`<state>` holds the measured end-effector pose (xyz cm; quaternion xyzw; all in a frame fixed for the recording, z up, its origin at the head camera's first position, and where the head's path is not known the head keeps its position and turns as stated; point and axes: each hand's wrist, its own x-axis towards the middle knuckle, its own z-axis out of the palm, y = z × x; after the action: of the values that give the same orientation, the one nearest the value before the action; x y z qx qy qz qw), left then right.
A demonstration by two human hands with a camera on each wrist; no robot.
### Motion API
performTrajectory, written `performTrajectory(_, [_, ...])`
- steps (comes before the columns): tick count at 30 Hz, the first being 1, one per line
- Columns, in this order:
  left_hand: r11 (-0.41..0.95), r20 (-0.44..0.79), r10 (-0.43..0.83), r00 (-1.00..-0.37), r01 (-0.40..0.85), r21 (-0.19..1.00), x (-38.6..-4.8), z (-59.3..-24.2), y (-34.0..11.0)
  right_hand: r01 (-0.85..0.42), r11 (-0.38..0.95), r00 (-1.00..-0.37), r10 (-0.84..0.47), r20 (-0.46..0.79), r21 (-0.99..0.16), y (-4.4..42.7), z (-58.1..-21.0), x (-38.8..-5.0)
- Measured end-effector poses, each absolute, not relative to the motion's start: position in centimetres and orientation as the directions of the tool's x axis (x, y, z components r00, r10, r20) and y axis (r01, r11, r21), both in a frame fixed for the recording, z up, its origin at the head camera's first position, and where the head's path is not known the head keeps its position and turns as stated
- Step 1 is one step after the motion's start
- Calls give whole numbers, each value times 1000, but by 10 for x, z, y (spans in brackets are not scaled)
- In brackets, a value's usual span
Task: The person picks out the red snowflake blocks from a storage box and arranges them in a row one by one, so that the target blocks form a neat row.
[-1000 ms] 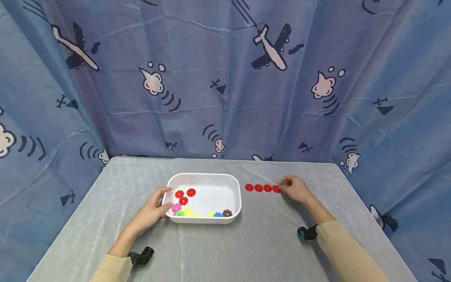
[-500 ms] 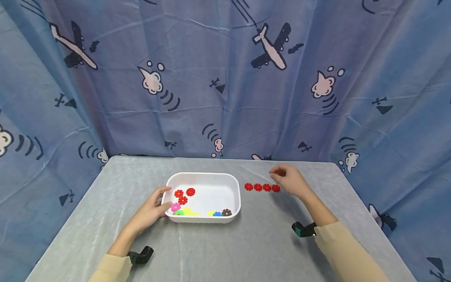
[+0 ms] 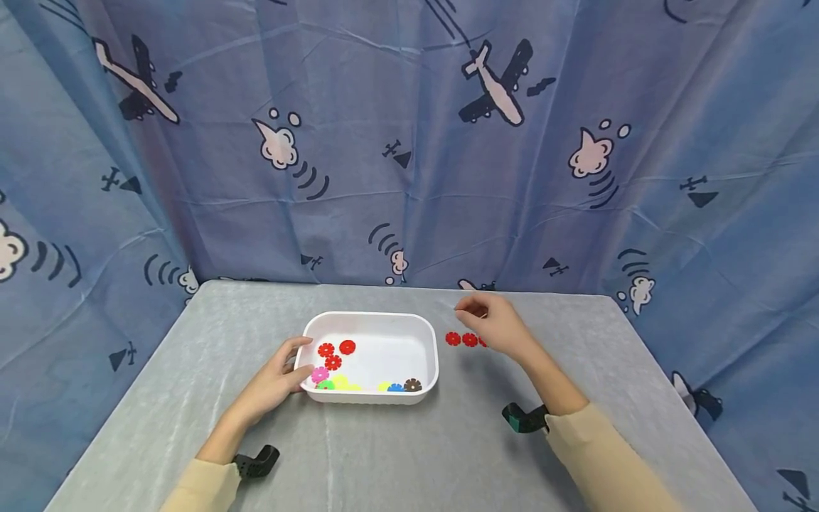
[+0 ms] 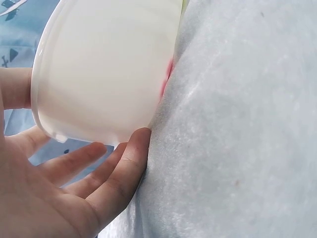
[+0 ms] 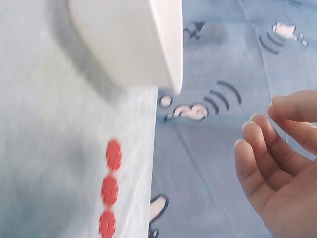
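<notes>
My left hand [image 3: 271,384] grips the left end of a white plastic tray [image 3: 367,399]; in the left wrist view its fingers [image 4: 121,173] lie along the outside wall. Red notched plastic discs [image 3: 326,349] sit in the tray's left part. My right hand [image 3: 495,327] is above a row of red notched discs [image 3: 453,338] on the table, to the right of the tray. It hides the row's right end in the head view. In the right wrist view, the loosely bent fingers [image 5: 252,168] hold nothing.
Inside the tray's near side lie a pink disc [image 3: 320,374], a green disc [image 3: 326,385], yellow discs [image 3: 340,382], a blue disc [image 3: 395,387] and a brown disc [image 3: 412,385]. Grey cloth covers the table [image 3: 384,462]. A blue patterned curtain [image 3: 345,85] hangs behind it.
My right hand has lifted off the right end of the red row and moved left over it, towards the tray. The left hand keeps its hold on the tray.
</notes>
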<state>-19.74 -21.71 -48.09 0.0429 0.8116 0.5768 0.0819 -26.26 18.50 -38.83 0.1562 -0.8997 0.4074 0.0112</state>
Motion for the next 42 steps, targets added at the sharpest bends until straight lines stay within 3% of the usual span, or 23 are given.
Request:
performTrajectory(24, [292, -71, 175, -982, -17, 956, -197, -480, -217, -402, 503, -891, -407, 201, -765, 87, -408, -268])
performTrajectory(42, [322, -91, 156, -984, -37, 946, -197, -479, -218, -363, 555, -887, -451, 96, -749, 37, -442, -284])
